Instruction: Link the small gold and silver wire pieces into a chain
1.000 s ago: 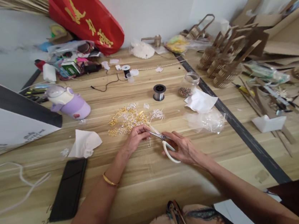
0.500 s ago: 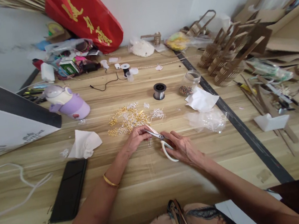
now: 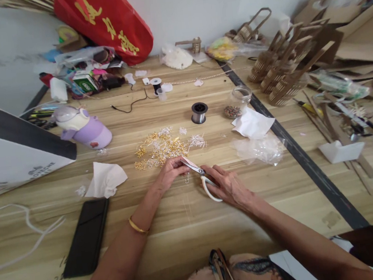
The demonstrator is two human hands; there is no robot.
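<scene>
My right hand (image 3: pixel 227 182) grips a pair of scissors (image 3: pixel 208 187) with white handles, blades pointing up and left. The blade tips reach the fingers of my left hand (image 3: pixel 172 172), which are pinched together. What they pinch is too small to make out. A small silvery hook-shaped piece (image 3: pixel 187 179) shows just below those fingertips; whether it hangs from them or lies on the table is unclear. Right behind my left hand spreads a pile of gold and silver jewelry findings (image 3: pixel 162 147), with white slender pieces (image 3: pixel 196 141) at its right side.
Beyond the pile stands a wire spool (image 3: pixel 199 113). To its right are a glass jar of beads (image 3: pixel 237 102), white paper (image 3: pixel 253 122) and a plastic bag (image 3: pixel 262 150). A phone (image 3: pixel 86 237), tissue (image 3: pixel 106 179) and purple bottle (image 3: pixel 86 129) lie left. Small woven baskets (image 3: pixel 276 75) crowd the right.
The scissor blades look closer together than before. Both hands stay in nearly the same place.
</scene>
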